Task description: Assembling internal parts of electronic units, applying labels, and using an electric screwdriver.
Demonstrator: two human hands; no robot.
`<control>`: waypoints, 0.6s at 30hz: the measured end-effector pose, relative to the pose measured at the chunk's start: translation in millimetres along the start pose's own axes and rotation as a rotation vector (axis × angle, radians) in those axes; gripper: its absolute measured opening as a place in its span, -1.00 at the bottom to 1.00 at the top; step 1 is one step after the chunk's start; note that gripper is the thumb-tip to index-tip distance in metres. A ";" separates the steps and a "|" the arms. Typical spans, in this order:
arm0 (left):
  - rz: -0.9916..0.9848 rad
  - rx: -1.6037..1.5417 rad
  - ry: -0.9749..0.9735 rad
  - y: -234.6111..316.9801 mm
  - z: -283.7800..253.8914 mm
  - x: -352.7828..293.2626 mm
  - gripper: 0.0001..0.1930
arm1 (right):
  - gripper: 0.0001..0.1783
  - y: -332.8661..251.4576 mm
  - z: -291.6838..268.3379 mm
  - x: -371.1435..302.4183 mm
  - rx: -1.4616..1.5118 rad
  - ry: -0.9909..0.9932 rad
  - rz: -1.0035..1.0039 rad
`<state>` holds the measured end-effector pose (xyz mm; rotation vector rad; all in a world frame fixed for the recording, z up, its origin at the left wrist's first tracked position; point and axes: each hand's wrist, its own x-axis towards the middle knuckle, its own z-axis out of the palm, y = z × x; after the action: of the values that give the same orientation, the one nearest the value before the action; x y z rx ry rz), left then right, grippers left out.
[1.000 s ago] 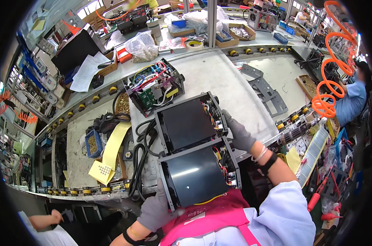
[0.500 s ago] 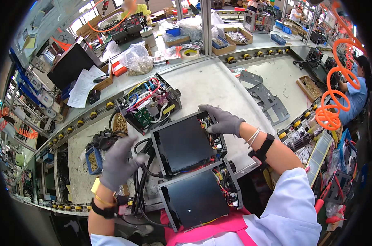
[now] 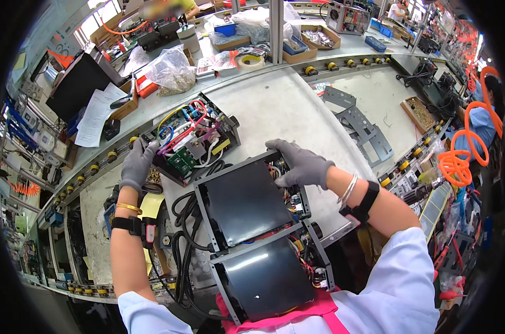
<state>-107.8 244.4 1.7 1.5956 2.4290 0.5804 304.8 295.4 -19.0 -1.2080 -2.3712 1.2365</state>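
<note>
Grey knit-gloved left hand (image 3: pixel 136 165) grips the open wired chassis (image 3: pixel 192 140) — right hand (image 3: pixel 299 164) clasps the glossy black boxy unit (image 3: pixel 247 203).

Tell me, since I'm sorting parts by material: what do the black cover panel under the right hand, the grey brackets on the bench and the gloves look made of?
Black cover panel: likely painted sheet metal, smooth with a soft sheen and folded edges.
Grey brackets: bare or coated sheet metal, flat, with punched cut-outs.
Gloves, left hand and right hand: grey knit fabric, matte; any coating can't be told.
</note>
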 end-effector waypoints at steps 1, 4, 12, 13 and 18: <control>0.003 0.005 -0.001 -4.6 -1.8 3.5 -0.34 | -0.05 -12.8 -5.4 2.1 -0.114 -0.044 0.001; -0.010 -0.029 -0.010 -8.0 -0.7 8.9 -0.34 | 0.07 -44.9 -3.3 2.4 -0.364 -0.105 0.133; 0.011 -0.346 -0.049 -13.1 -3.8 3.4 -0.44 | 0.15 -60.0 -0.8 11.5 -0.574 -0.175 0.074; 0.014 -0.436 -0.094 -7.8 -4.6 4.4 -0.48 | 0.17 -57.3 -18.6 17.1 -0.471 -0.312 0.021; 0.082 -0.569 -0.205 -6.1 -10.3 -1.2 -0.55 | 0.06 -32.9 -59.3 80.4 -0.025 -0.010 -0.019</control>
<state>-116.1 238.9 8.4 1.4243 1.8320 0.9623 264.5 380.0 28.9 -1.1861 -2.4069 1.2128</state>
